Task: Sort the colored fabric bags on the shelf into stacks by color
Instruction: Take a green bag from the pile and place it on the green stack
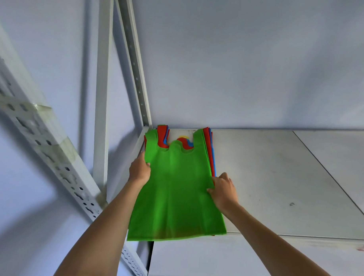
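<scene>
Left hand [139, 167] grips the left edge of the green bag [176, 189], thumb on top, fingers tucked under. Right hand [223, 191] pinches the bag's right edge, fingers curled around it. Green bag lies on top of 1 mixed stack [210, 149] at the shelf's [281, 175] left end; red, blue and yellow edges show beneath. Near end overhangs the shelf front. Perforated upright [39, 140] stands left, pale wall [236, 63] behind.
</scene>
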A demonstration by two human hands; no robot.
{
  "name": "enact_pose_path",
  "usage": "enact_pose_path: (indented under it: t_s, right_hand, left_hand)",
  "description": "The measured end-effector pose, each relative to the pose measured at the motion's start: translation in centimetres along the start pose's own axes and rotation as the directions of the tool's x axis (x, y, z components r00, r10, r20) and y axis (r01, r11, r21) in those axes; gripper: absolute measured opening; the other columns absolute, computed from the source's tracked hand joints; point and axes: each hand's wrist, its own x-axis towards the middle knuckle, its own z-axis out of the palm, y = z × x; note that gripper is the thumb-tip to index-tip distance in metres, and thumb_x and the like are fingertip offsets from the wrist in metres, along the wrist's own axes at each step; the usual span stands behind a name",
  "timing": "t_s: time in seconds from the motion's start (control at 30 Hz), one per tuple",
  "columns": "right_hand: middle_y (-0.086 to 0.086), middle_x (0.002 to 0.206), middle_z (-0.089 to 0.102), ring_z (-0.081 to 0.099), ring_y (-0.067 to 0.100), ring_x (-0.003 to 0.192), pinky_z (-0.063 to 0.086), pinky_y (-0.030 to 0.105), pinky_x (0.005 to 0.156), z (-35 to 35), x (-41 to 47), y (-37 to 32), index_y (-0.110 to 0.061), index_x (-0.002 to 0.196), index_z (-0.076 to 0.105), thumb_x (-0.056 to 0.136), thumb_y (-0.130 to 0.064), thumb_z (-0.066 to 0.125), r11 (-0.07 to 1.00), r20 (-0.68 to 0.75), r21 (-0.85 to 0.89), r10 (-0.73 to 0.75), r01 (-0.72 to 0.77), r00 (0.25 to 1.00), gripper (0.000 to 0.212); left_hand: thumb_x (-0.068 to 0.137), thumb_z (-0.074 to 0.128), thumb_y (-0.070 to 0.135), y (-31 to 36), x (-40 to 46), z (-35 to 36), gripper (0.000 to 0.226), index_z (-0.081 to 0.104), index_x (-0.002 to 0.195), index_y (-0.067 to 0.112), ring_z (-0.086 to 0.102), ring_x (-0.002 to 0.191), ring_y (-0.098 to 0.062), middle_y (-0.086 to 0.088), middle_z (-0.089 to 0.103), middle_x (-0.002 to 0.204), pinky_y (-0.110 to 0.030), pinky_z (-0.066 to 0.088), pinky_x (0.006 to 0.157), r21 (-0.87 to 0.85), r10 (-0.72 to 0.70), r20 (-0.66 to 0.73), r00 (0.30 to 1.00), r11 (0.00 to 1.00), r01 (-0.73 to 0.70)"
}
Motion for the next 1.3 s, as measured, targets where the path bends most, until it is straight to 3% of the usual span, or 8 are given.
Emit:
enact_pose_path:
  t_s: [0.37,0.6,0.8,0.9,0.97,1.0,1.2,1.3]
  right_hand:
    - [0.009,0.123,0.049,0.047,0.027,0.112,0.045,0.035,0.098,2.0,-1.0,-0.7,-0.007,0.119,0.058,0.092,0.001,0.046,0.986,-0.091,-0.144,-0.099,0.085,0.991,0.030]
    - [0.010,0.120,0.055,0.058,0.025,0.102,0.050,0.036,0.092,1.3,0.4,-1.6,-0.007,0.119,0.058,0.092,0.000,0.045,0.975,-0.093,0.200,0.121,-0.101,0.988,0.030]
    - [0.001,0.105,0.060,0.057,0.017,0.090,0.050,0.026,0.079,1.5,0.0,-2.5,-0.009,0.110,0.058,0.085,0.001,0.052,0.962,-0.138,0.265,-0.029,0.065,0.990,0.028]
    - [0.005,0.102,0.063,0.062,0.022,0.088,0.056,0.033,0.074,1.4,0.3,-3.0,-0.006,0.114,0.053,0.078,-0.008,0.068,0.698,0.127,0.654,0.279,-0.291,0.952,0.040]
    - [0.017,0.102,0.069,0.067,0.029,0.083,0.058,0.043,0.076,0.9,0.8,-3.1,0.000,0.115,0.059,0.074,-0.007,0.074,0.367,0.439,0.771,0.285,-0.520,0.852,0.044]
    - [0.019,0.098,0.069,0.067,0.029,0.079,0.058,0.043,0.074,0.5,0.8,-3.3,0.002,0.114,0.060,0.075,-0.004,0.073,0.317,0.513,0.763,0.234,-0.564,0.826,0.042]
    - [0.014,0.107,0.067,0.065,0.031,0.097,0.055,0.037,0.085,-2.2,1.0,-2.6,-0.006,0.111,0.065,0.082,0.002,0.047,0.890,0.252,0.361,0.194,-0.278,0.948,0.035]
    - [0.017,0.106,0.068,0.068,0.027,0.085,0.057,0.035,0.079,-4.4,0.9,-1.7,0.000,0.118,0.060,0.086,0.012,0.043,0.637,0.405,0.679,0.089,-0.365,0.910,0.038]
  left_hand:
    - [0.088,0.063,0.040,-0.7,0.4,1.0,0.057,0.049,0.132,0.009,0.040,0.125,-0.033,-0.017,0.042,0.133,-0.042,0.041,0.101,0.311,-0.030,0.009,1.000,0.950,0.025]
    - [0.084,0.070,0.033,-0.2,-0.1,1.1,0.058,0.051,0.134,0.011,0.046,0.120,-0.032,-0.015,0.050,0.127,-0.040,0.043,0.099,0.313,0.054,-0.082,0.995,0.949,-0.025]
    - [0.085,0.069,0.034,-0.3,-0.4,0.9,0.056,0.051,0.133,0.011,0.045,0.121,-0.031,-0.014,0.050,0.128,-0.039,0.041,0.100,0.318,0.044,-0.103,0.994,0.948,-0.009]
    - [0.085,0.069,0.032,-0.2,-0.4,1.0,0.056,0.050,0.133,0.011,0.044,0.122,-0.032,-0.015,0.049,0.130,-0.040,0.040,0.101,0.279,0.024,-0.096,0.995,0.960,0.004]
    - [0.085,0.069,0.032,-0.3,-0.4,1.1,0.057,0.049,0.135,0.010,0.044,0.123,-0.033,-0.016,0.047,0.131,-0.040,0.040,0.101,0.245,-0.001,-0.078,0.997,0.969,0.020]
    - [0.085,0.068,0.031,-0.3,-0.4,1.2,0.058,0.048,0.135,0.010,0.043,0.123,-0.033,-0.016,0.047,0.131,-0.041,0.040,0.101,0.231,-0.013,-0.068,0.998,0.973,0.028]
    - [0.085,0.066,0.039,-0.2,-0.9,0.1,0.060,0.047,0.132,0.007,0.041,0.123,-0.034,-0.017,0.044,0.132,-0.041,0.040,0.099,0.250,-0.017,-0.058,0.998,0.968,0.031]
    - [0.088,0.059,0.044,0.2,-1.0,-0.8,0.056,0.050,0.128,0.006,0.044,0.121,-0.034,-0.017,0.047,0.129,-0.043,0.042,0.096,0.224,0.005,-0.069,0.998,0.974,0.011]
